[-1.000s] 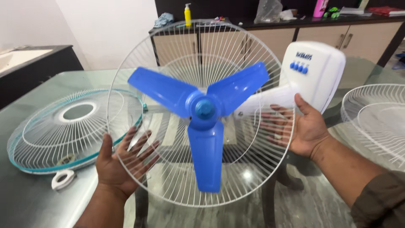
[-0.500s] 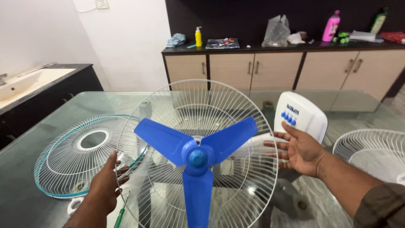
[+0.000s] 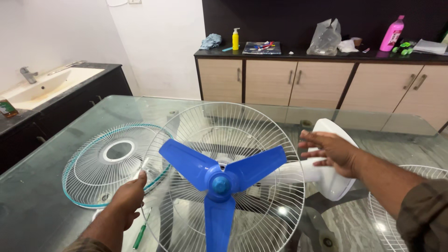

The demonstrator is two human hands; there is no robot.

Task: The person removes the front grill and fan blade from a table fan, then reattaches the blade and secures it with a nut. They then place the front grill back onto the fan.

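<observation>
Blue three-blade fan (image 3: 219, 182) in white wire rear guard (image 3: 224, 172) stands tilted on glass bench (image 3: 56, 196). Left hand (image 3: 128, 198) fingers closed on guard rim, steadying it; right hand (image 3: 333, 149) open, fingers spread, over white fan base (image 3: 333, 182), gripping nothing. Teal-rimmed front guard (image 3: 112, 163) lies flat beside, green screwdriver (image 3: 140, 235) near.

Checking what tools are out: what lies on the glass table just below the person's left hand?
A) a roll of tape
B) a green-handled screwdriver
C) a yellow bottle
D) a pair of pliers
B: a green-handled screwdriver lies on the glass table just below the left hand, which rests at the rim of the white wire fan guard.
</observation>
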